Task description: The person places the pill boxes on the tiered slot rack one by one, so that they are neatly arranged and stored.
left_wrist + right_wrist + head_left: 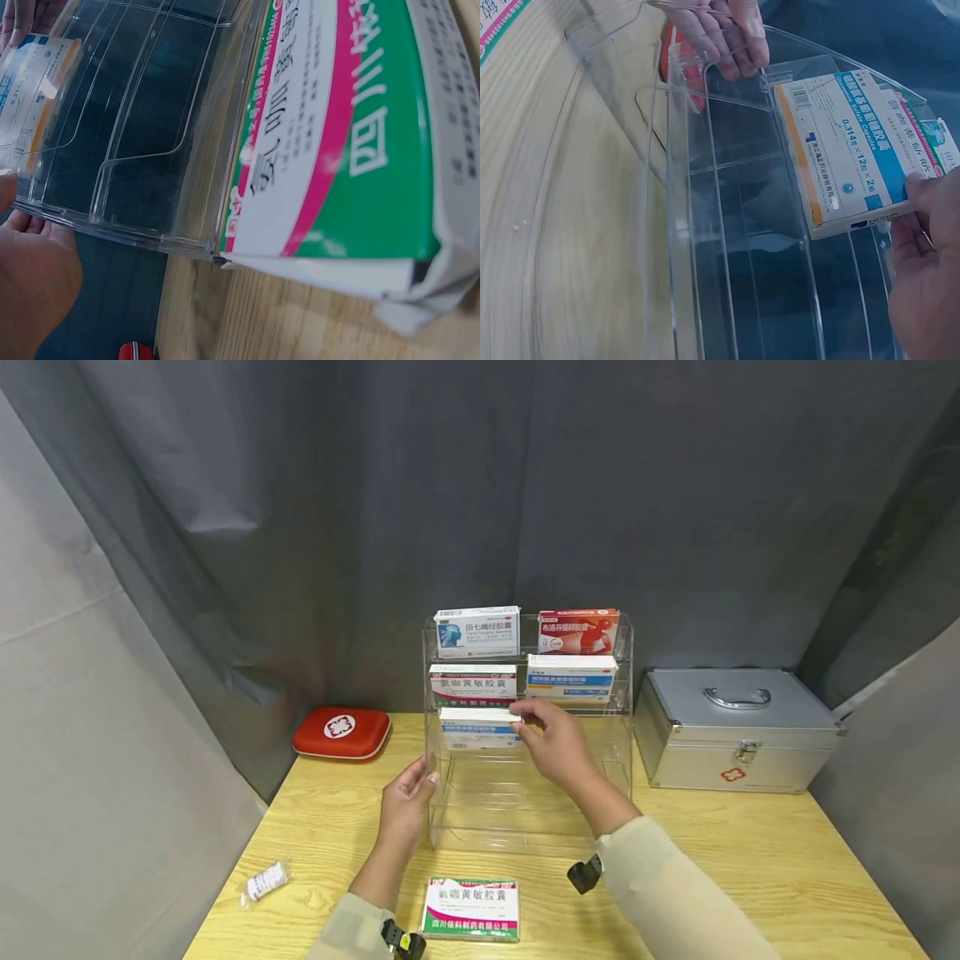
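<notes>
A clear acrylic display rack (528, 839) with stepped tiers stands on the wooden table. My right hand (557, 745) pinches the right end of a white-and-blue medicine box (840, 142), thumb on its front, at the rack's third tier from the top. The box sits at the tier's left side. At the rack's left side edge, my left hand (405, 802) grips the clear panel between thumb and fingers. A green-and-white medicine box (470, 910) lies flat on the table before the rack, close up in the left wrist view.
Higher tiers hold a blue-and-white box (478, 633), a red box (578, 633), a green-and-white box (473, 686) and another white-and-blue box (572, 680). A red case (342, 733) and small wrapped roll (266, 881) lie left; a silver case (738, 731) stands right. Grey curtains hang behind.
</notes>
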`<action>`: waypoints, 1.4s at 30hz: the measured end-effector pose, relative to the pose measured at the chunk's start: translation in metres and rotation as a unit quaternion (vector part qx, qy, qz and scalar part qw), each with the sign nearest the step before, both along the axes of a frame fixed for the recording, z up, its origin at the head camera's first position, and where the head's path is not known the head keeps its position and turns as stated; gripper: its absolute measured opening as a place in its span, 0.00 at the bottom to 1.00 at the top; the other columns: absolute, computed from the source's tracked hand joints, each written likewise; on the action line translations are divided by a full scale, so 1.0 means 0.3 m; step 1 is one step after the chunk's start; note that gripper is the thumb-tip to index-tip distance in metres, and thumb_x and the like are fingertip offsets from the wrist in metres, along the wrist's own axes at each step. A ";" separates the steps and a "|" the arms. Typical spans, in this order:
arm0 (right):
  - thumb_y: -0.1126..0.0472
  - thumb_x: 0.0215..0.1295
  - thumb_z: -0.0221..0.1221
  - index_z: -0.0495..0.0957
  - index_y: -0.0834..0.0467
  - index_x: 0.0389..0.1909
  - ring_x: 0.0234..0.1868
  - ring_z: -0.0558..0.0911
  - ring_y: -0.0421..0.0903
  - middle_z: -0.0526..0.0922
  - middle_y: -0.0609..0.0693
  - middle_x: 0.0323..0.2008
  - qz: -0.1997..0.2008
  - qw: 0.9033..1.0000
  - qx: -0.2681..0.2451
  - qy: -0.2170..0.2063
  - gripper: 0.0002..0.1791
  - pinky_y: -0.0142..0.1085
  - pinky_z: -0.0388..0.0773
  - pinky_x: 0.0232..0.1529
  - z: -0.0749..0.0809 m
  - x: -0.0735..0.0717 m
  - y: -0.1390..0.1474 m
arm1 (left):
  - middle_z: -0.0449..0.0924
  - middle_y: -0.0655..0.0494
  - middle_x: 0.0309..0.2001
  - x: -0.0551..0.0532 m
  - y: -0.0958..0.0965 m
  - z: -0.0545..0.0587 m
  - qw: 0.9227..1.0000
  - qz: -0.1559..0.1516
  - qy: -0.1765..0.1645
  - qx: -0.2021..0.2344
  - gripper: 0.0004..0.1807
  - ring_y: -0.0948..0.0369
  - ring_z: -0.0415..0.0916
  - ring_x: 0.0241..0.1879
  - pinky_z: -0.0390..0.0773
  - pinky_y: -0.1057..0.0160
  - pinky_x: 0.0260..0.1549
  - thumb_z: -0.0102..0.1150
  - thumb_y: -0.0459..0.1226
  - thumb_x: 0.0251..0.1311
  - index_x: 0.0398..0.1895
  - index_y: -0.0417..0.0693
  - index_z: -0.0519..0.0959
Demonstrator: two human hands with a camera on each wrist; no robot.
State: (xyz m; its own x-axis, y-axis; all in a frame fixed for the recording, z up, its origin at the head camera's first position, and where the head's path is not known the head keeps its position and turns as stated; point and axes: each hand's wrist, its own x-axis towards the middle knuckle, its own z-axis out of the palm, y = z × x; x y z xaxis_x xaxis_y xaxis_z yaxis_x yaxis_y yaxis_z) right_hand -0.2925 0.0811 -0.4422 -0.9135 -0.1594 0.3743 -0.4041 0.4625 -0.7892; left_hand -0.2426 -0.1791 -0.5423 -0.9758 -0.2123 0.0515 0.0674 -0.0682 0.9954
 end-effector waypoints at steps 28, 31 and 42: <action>0.66 0.73 0.70 0.84 0.59 0.62 0.59 0.89 0.56 0.88 0.57 0.61 0.008 0.998 0.033 0.060 0.19 0.49 0.87 0.68 -0.036 -0.010 -0.047 | 0.73 0.39 0.77 -0.001 -0.011 -0.008 1.000 0.001 -0.003 0.008 0.28 0.43 0.70 0.79 0.71 0.52 0.78 0.64 0.31 0.76 0.77 0.38 0.73; 0.65 0.71 0.72 0.82 0.60 0.65 0.60 0.87 0.57 0.87 0.57 0.61 0.009 0.998 0.024 0.052 0.24 0.50 0.86 0.69 -0.037 0.001 -0.025 | 0.73 0.39 0.77 0.001 -0.007 -0.008 1.000 0.001 0.000 0.006 0.28 0.42 0.70 0.79 0.72 0.53 0.78 0.63 0.32 0.76 0.77 0.37 0.73; 0.57 0.64 0.79 0.85 0.57 0.59 0.49 0.86 0.47 0.88 0.46 0.49 0.018 0.997 0.060 0.054 0.24 0.44 0.90 0.54 -0.169 0.204 0.135 | 0.74 0.39 0.77 -0.006 -0.002 -0.008 1.000 -0.001 0.003 0.002 0.28 0.43 0.71 0.78 0.72 0.52 0.78 0.64 0.32 0.76 0.77 0.38 0.74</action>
